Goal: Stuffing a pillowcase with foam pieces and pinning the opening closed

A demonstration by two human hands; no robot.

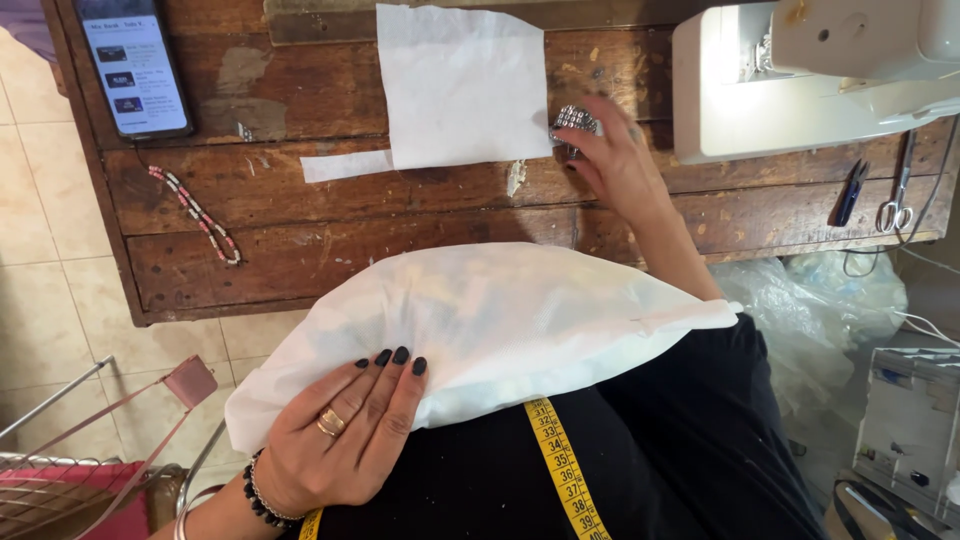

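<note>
I see two hands. The left hand (345,425), at seven o'clock, lies flat and unclenched on one folded white fabric piece (500,320) on the lap. The right hand (615,165), at one o'clock, grasps one small checked object (574,120) on the wooden table (300,250), beside one white sheet (460,85).

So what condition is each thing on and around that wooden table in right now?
Left hand: flat on the folded white fabric in the lap.
Right hand: fingers on a small silvery object.
White sheet: lying flat on the table.
Phone: screen lit.
Sewing machine: work light on.
Beaded string: lying loose.
Scissors: closed.
Tape measure: unrolled across the lap.
</note>
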